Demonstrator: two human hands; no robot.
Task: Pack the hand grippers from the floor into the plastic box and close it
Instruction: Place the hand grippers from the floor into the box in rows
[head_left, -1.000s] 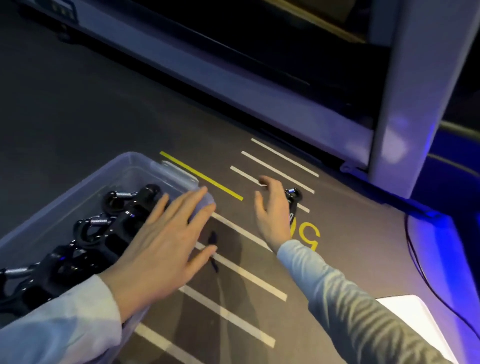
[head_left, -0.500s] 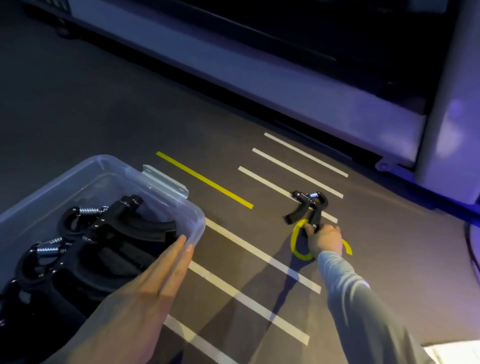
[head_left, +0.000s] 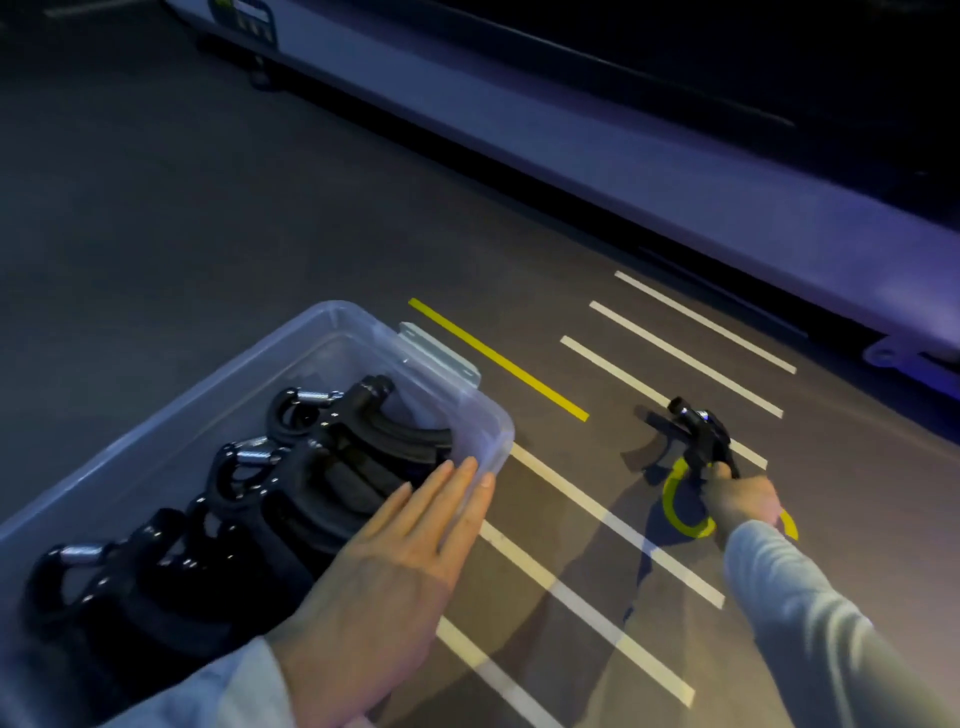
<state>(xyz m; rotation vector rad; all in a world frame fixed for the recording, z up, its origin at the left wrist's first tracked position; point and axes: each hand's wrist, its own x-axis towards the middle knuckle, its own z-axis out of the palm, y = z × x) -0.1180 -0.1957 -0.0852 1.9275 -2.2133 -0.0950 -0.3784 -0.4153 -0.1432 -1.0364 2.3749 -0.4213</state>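
A clear plastic box (head_left: 322, 325) sits open on the floor at lower left, with several black hand grippers (head_left: 332, 457) with steel springs packed inside. My left hand (head_left: 384, 577) rests flat over the box's right rim, fingers straight. To the right, my right hand (head_left: 737, 501) grips one handle of a black hand gripper (head_left: 693, 434) and holds it just above the dark floor; its shadow lies to the left. No lid is in view.
White floor stripes (head_left: 613, 525), a yellow stripe (head_left: 498, 358) and a yellow painted curve (head_left: 675, 512) mark the dark floor. A long pale machine base (head_left: 571, 156) runs diagonally across the back. A grey latch (head_left: 441, 356) sticks out from the box's far end.
My right hand closed on the hand gripper on the floor and raised it slightly. My left hand slid from the box's corner to lie along its right rim.
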